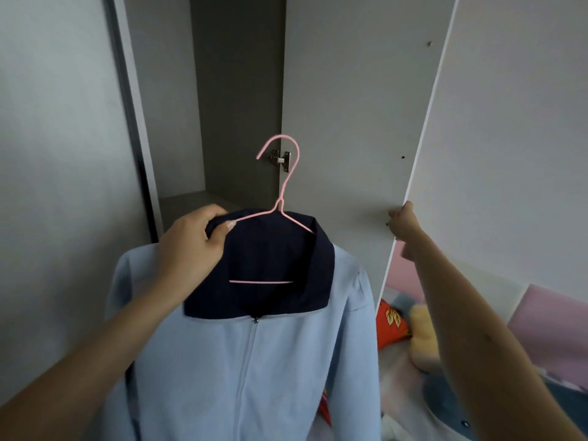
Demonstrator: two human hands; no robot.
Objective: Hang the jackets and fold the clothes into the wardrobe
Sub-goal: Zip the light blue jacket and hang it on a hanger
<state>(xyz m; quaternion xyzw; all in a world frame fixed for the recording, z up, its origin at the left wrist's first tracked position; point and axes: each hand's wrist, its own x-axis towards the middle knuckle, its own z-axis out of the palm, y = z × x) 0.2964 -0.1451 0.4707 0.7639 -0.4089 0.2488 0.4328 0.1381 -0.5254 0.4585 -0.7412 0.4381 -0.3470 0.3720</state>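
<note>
so the wardrobe [238,90] is standing open, and from where I am the compartment is just a dark grey back panel with a flat shelf board [191,202] low down. The door [350,106] is swung out toward us, smooth matte pale grey board, with a little shiny metal hinge [280,159] on the inner edge

The jacket [254,361] isn't in there yet, it's held up in front of the opening. Soft light blue fabric, zip down the middle, big navy collar. It sits on a thin pink wire hanger [261,282], hook curling up in front of the hinge

left-hand grip [194,240]: fingers curled round the collar and the hanger's shoulder wire, pinching both together. right-hand grip [402,222]: wrapped round the door's free edge, thumb on the inside face

Off to the right, past the door, there's a bed [397,383] with stuff piled on it: a red cushion [389,323] with yellow leaf shapes, a squashy yellow plush [423,338], and pink padded panels [547,329] behind
</note>
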